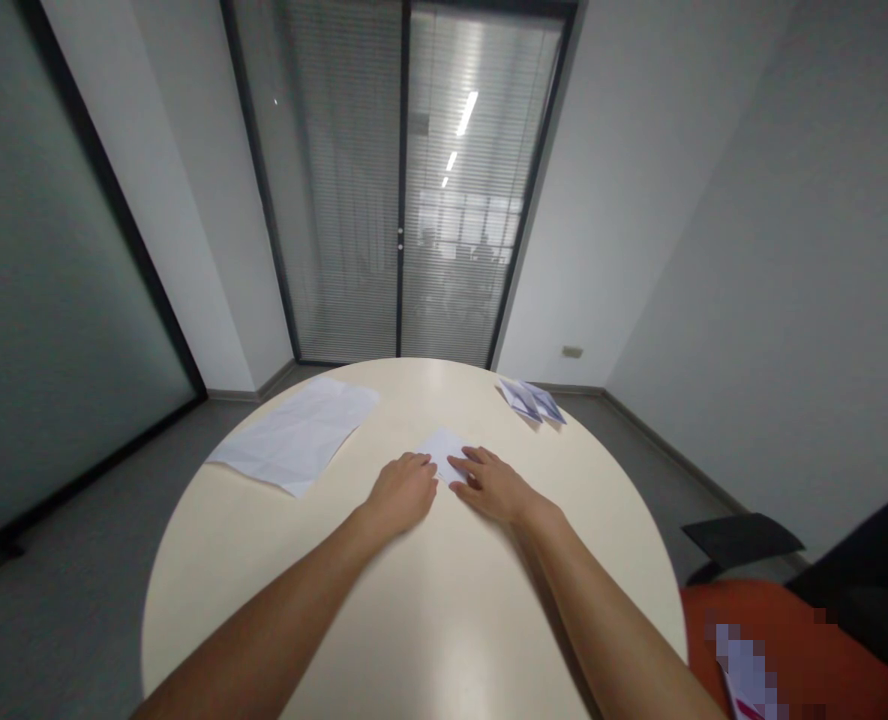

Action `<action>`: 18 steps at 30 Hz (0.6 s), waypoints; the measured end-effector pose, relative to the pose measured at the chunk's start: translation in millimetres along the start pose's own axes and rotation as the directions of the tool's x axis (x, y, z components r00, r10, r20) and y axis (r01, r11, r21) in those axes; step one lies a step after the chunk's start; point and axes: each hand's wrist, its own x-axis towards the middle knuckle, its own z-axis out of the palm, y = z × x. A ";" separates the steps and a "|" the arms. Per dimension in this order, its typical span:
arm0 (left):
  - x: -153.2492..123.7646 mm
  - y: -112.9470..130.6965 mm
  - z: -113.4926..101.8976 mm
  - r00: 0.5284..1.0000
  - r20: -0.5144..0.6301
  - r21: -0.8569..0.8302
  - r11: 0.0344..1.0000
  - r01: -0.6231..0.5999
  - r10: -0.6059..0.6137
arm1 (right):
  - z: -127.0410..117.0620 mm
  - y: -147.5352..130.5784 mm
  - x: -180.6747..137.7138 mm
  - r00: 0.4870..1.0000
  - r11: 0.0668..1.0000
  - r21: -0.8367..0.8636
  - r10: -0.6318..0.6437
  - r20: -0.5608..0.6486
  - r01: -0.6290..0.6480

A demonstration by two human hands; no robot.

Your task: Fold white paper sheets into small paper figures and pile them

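A small folded paper (442, 446) lies on the round table between my hands. At its left edge, my left hand (403, 490) has its fingers bent and held close together on the paper, their tips partly hidden. On the right side, my right hand (498, 485) rests with fingers spread apart, its fingertips on the paper's surface. Part of the paper is covered by those fingers.
The cream round table (429, 610) fills the middle. A large creased white sheet (301, 435) lies at the left, and folded paper pieces (531, 402) sit at the far right edge. An orange chair (804, 640) with a black armrest (744, 540) stands at the lower right.
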 end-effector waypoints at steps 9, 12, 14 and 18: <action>2.5 -11.1 5.2 0.996 -0.065 0.002 0.998 0.062 -0.062 | -8.1 -4.4 -4.6 0.998 0.998 0.017 -0.055 0.016 0.054; 2.9 -15.5 4.7 0.993 -0.084 -0.021 0.996 0.085 -0.086 | -7.1 -4.6 -2.8 0.998 0.998 0.028 -0.060 -0.001 0.060; 3.3 -20.1 3.7 0.994 -0.073 -0.055 0.996 0.072 -0.076 | -6.9 -5.3 -1.5 0.998 0.997 0.042 -0.068 -0.008 0.069; 4.6 -30.0 1.5 0.997 -0.067 -0.126 0.991 0.035 -0.044 | -9.1 -7.7 -0.5 0.992 0.991 0.064 -0.115 -0.046 0.117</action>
